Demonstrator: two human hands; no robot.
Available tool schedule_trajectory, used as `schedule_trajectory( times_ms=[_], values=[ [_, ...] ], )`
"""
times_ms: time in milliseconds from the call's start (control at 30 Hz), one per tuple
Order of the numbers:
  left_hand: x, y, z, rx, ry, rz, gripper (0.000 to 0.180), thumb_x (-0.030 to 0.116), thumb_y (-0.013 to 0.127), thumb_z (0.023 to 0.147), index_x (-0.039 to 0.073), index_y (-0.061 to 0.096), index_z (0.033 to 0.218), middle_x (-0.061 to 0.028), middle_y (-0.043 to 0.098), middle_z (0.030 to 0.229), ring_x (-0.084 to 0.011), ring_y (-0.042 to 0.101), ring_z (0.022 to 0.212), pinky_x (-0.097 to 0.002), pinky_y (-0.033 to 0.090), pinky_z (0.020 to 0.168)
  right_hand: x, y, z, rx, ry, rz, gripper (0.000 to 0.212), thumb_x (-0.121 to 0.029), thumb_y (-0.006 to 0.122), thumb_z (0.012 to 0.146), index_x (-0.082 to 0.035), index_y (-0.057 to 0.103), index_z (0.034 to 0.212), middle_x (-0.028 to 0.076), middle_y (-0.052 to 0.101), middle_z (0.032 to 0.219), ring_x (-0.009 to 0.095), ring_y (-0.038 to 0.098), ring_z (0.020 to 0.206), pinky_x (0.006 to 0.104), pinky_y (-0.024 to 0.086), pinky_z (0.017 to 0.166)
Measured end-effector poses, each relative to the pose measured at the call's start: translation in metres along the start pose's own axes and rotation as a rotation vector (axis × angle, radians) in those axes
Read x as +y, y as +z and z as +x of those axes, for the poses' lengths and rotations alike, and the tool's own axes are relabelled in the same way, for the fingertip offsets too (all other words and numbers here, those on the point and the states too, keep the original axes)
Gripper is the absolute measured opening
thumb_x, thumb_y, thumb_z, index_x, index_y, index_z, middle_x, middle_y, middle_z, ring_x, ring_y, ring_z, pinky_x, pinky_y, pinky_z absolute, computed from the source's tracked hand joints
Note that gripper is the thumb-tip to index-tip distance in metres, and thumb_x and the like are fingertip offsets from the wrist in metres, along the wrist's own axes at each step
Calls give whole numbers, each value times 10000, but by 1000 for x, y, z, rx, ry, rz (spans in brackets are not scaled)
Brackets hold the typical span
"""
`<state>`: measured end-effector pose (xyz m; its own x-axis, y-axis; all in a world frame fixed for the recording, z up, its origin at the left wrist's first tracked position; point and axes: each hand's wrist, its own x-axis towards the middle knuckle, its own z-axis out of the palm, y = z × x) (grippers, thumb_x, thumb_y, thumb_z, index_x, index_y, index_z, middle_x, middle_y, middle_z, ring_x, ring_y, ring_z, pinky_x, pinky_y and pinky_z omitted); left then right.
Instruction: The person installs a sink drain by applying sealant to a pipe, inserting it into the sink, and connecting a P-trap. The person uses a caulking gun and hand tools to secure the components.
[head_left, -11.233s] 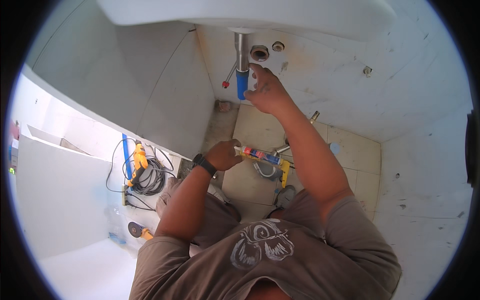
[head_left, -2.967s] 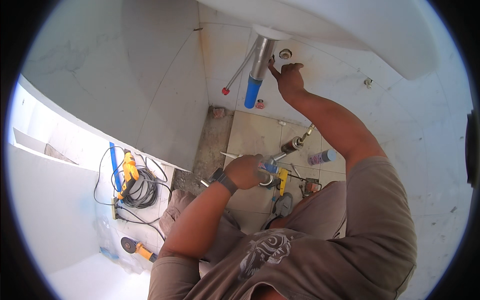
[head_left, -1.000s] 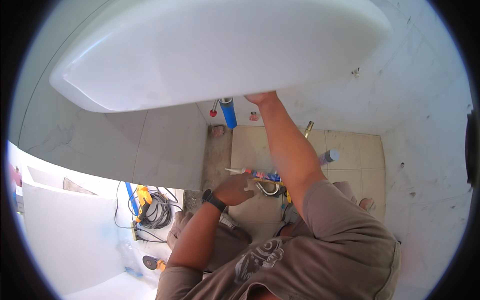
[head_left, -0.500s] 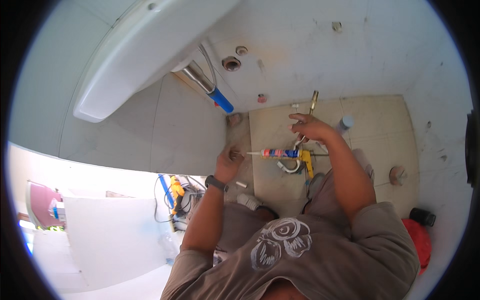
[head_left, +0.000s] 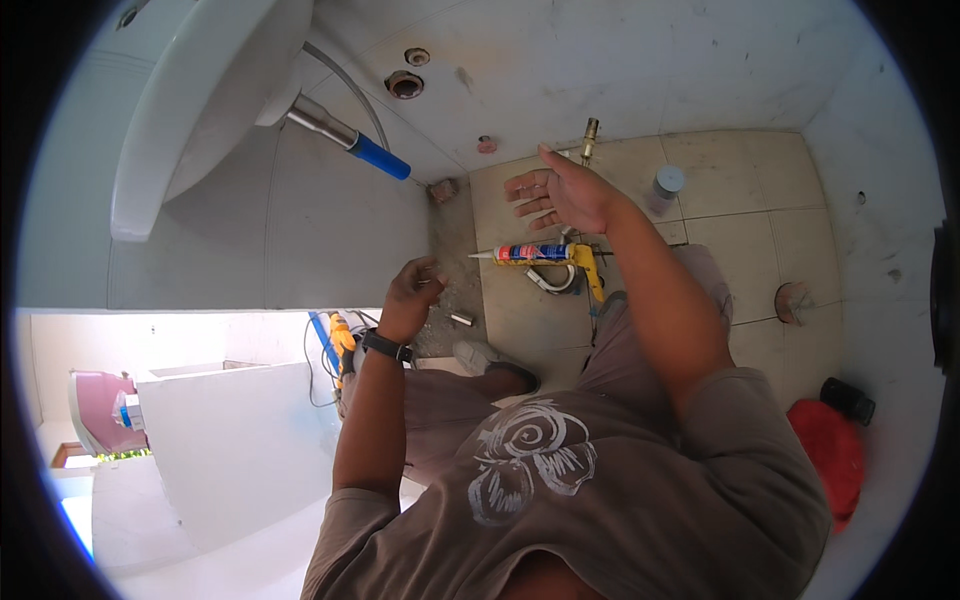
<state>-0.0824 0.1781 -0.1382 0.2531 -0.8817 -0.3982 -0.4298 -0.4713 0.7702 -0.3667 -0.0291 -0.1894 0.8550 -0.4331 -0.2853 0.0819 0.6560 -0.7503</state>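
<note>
My right hand (head_left: 568,194) is held out over the tiled floor with its fingers spread, and it looks bare. Below it lies a caulking gun (head_left: 588,262) with a yellow handle, loaded with a blue, red and white sealant tube (head_left: 530,254). The tube's pale nozzle points toward my left hand (head_left: 410,296). That hand, beside the grey panel, has curled fingers; whatever they may hold is hidden. A brass fitting (head_left: 590,138) stands just beyond the right hand. A grey-capped container (head_left: 667,182) is to its right.
A white basin (head_left: 190,120) hangs at upper left, with a chrome and blue drainpipe (head_left: 345,138) jutting from it. Pipe openings (head_left: 404,84) sit in the wall. A short metal cylinder (head_left: 461,319) lies near my shoe. A floor hole (head_left: 792,301) and red cloth (head_left: 826,462) are at right.
The view has shifted, so the basin and floor items sit further left and higher. My right hand has turned and spread its fingers. My left hand now sits further from the nozzle.
</note>
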Motion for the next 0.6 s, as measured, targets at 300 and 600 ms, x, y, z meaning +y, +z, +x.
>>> schedule_trajectory(
  times_ms=[300, 600],
  values=[
    [3, -4, -55, 33, -9, -81, 567, 255, 729, 928, -53, 567, 1377, -139, 693, 1128, -176, 664, 950, -306, 547, 801, 35, -1, -19, 406, 234, -1344, 642, -505, 674, 918, 30, 660, 1273, 230, 661, 1296, 366, 642, 1202, 428, 512, 999],
    [2, -37, -74, 47, 85, -33, 579, 314, 724, 938, -7, 567, 1394, -100, 665, 1150, -166, 653, 998, -303, 536, 848, -1, -14, -63, 683, 123, -936, 454, -342, 675, 902, -63, 705, 1259, 220, 659, 1295, 365, 662, 1155, 429, 516, 1014]
  ],
)
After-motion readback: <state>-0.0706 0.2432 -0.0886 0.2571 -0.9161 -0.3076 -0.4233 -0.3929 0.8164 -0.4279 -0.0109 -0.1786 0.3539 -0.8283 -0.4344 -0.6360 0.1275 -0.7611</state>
